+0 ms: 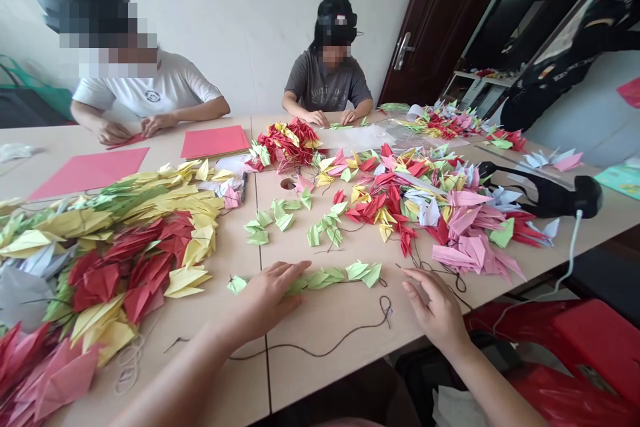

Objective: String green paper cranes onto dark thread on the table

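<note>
Folded light-green paper pieces [327, 277], resembling origami cranes, lie in a row along a dark cord in front of me. My left hand [270, 293] rests over the left part of this row, fingers stretched out and touching the paper. Just beyond the row's right end is my right hand [437, 307], its thumb and fingers apart, with nothing visible in its grasp. A loose dark cord [325, 352] curves across the table between my hands and ends in a loop. One more green folded piece [237, 284] lies left of my left hand.
Strings of yellow, red and green folded paper [145, 247] pile up at left; a mixed-colour pile [425, 193] spreads at right. A black strap device [545, 193] with a white cable lies right. Two people [150, 90] work opposite, near red paper sheets [215, 141].
</note>
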Motion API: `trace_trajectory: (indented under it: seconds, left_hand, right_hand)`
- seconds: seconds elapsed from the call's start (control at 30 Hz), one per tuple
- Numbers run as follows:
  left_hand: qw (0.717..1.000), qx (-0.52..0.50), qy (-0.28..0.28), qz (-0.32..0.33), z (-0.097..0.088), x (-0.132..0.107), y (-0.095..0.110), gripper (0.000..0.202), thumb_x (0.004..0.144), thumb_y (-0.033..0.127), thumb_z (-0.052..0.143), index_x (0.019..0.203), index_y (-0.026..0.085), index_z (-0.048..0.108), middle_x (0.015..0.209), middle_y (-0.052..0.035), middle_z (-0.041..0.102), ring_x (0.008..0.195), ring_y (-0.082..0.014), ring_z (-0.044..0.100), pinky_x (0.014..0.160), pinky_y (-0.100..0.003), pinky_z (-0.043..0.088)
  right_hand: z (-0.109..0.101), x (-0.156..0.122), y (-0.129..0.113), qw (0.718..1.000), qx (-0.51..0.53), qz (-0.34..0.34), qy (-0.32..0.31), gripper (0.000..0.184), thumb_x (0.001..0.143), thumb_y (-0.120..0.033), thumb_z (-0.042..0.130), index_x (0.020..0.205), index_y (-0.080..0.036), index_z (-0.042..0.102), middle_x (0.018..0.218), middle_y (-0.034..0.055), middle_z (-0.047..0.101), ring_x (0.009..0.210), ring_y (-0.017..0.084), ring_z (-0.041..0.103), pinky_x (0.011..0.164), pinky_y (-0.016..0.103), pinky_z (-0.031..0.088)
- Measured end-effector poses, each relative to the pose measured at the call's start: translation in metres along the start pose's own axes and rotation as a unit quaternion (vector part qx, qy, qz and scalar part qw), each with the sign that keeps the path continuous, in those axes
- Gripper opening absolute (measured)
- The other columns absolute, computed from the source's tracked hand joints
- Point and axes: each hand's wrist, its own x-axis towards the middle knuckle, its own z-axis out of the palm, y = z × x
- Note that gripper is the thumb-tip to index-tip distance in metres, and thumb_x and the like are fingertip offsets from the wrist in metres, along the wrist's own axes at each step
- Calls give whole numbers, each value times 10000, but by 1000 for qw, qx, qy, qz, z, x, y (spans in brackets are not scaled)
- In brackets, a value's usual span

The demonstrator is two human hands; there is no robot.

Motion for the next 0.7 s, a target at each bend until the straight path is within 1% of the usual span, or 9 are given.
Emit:
trace_trajectory:
  seconds: [0.13,0.3,0.4,0.47,0.57,0.7]
  left_hand:
    - [1000,3,6,9,1,-1,-1,499,942,251,538,1433,218,457,1219,-123,686,1176,-303,595,955,-477,527]
    - [1000,8,10,18,-2,0,3,475,937,217,534,1409,222,482,1200,-122,698,1156,-307,608,938,-481,540]
    - [1000,9,7,21,-5,1,6,452,932,206,538,1383,204,507,1188,-122,705,1140,-311,618,923,-479,551]
    - [1000,9,6,23,-5,1,7,446,927,192,542,1372,199,517,1203,-122,700,1148,-312,615,935,-479,548]
    - [1000,6,5,28,-3,1,5,451,918,183,553,1368,198,521,1237,-125,688,1154,-320,611,947,-493,541]
    - [999,-3,7,33,-1,1,0,447,921,188,550,1367,188,523,1258,-133,680,1162,-324,608,945,-504,542]
  right_hand:
    - [-2,1,-3,1000,-2,7,19,181,993,-299,512,1001,-175,645,884,99,731,793,236,711,700,356,592]
    - [-3,2,-6,999,-8,22,33,187,988,-242,494,914,-187,657,827,89,732,758,230,713,694,355,589]
    - [-1,3,-8,999,-18,35,36,225,995,-263,487,871,-186,658,781,84,718,711,215,697,663,352,577]
    - [1,2,-8,998,-25,42,31,240,1006,-287,489,871,-172,651,779,64,706,705,188,682,658,335,567]
    - [2,2,-8,998,-31,55,22,270,1019,-342,494,889,-154,638,793,27,679,706,144,654,650,294,549]
    - [3,0,-8,996,-34,74,19,299,1017,-392,505,892,-153,636,793,13,655,679,126,623,643,279,538]
